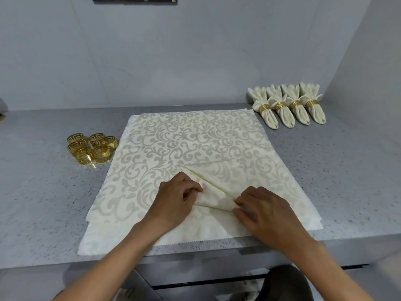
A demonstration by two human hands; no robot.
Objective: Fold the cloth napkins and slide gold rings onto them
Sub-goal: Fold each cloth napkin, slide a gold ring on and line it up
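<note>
Both hands — left hand [176, 197], right hand [263, 210] — seemingly pinch napkin [195, 144] fold

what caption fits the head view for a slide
Both hands, left and right, pinch a fold in the spread napkin; loose gold rings left, four ringed napkins right.

A: Where is there open room on the counter [325, 181]?

B: At three o'clock, bare surface beside the spread napkin [184, 144]. At nine o'clock too, near the front edge.

A: And what blocks?

B: Loose gold rings [91, 148] clustered at ten o'clock, four ringed napkins [288, 107] at two, the wall [173, 61] at twelve.
</note>
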